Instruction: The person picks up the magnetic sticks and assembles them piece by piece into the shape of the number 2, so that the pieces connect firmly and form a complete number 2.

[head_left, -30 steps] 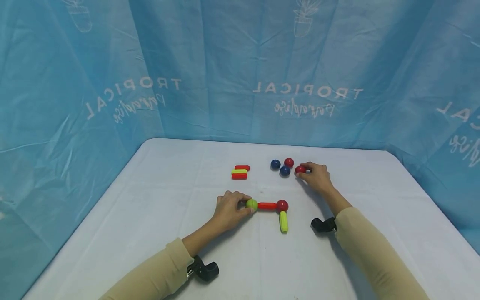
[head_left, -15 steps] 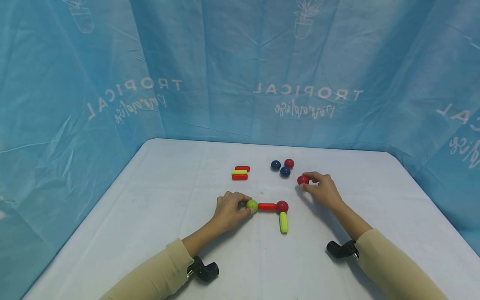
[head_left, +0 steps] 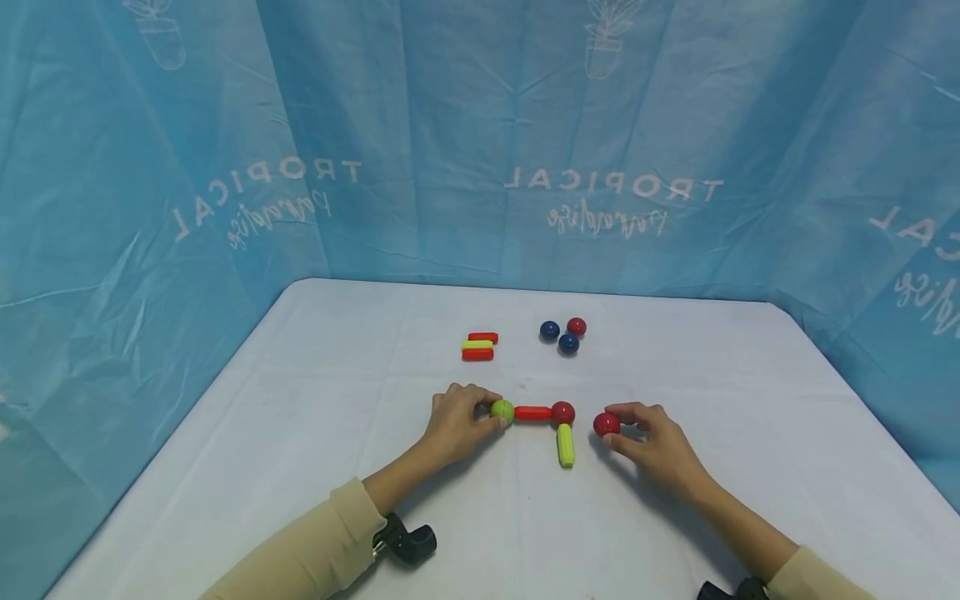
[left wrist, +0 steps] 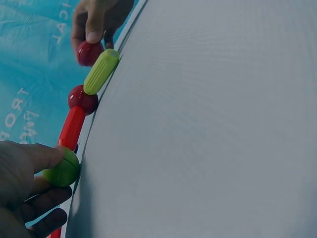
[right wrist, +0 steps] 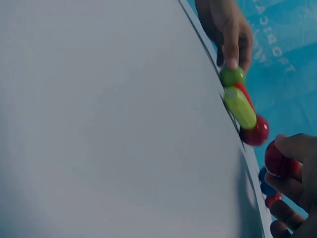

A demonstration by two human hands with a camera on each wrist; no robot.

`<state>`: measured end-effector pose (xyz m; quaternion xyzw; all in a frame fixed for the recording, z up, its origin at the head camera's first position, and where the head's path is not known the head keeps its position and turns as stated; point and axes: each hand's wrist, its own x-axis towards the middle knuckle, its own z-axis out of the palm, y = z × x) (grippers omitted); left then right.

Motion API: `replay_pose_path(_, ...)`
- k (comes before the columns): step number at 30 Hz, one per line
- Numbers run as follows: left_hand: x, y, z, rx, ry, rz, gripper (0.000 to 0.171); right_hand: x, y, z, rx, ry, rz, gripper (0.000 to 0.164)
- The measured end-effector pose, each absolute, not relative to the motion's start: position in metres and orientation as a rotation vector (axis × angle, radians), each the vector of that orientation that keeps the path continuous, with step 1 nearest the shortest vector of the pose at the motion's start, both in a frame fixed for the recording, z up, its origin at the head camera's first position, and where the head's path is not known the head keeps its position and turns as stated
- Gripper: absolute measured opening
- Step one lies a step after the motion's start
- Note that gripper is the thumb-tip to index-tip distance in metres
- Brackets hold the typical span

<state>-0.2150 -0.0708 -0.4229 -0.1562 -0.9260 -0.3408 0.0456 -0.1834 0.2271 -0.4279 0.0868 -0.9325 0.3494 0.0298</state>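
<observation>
With thumb and fingers, my left hand (head_left: 459,423) pinches a green ball (head_left: 502,411) at the left end of a joined piece. From that ball a red stick (head_left: 533,413) runs right to a dark red ball (head_left: 562,412). A yellow-green stick (head_left: 566,446) points from the red ball toward the front of the table. To the right of this piece, my right hand (head_left: 660,446) pinches a loose red ball (head_left: 606,424), which is apart from the piece. The right wrist view also shows this held ball (right wrist: 281,159) between thumb and fingers.
Farther back lie two blue balls (head_left: 550,331) and another red ball (head_left: 576,326), close together. Left of them, two red sticks (head_left: 477,354) and a yellow-green stick (head_left: 477,344) lie side by side. A blue printed curtain (head_left: 450,142) hangs behind the white table (head_left: 360,333).
My right hand has carried the red ball away from the group at the back, toward the front, to beside the joined piece. My left hand has stayed on the green ball.
</observation>
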Motion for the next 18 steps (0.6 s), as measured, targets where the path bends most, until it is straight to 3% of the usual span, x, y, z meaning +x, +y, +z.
replay_pose_path(18, -0.215, -0.07, -0.424, -0.479, -2.83, -1.035, 0.03, -0.141, 0.195, -0.436, 0.307, -2.896, 1.266, 0.037)
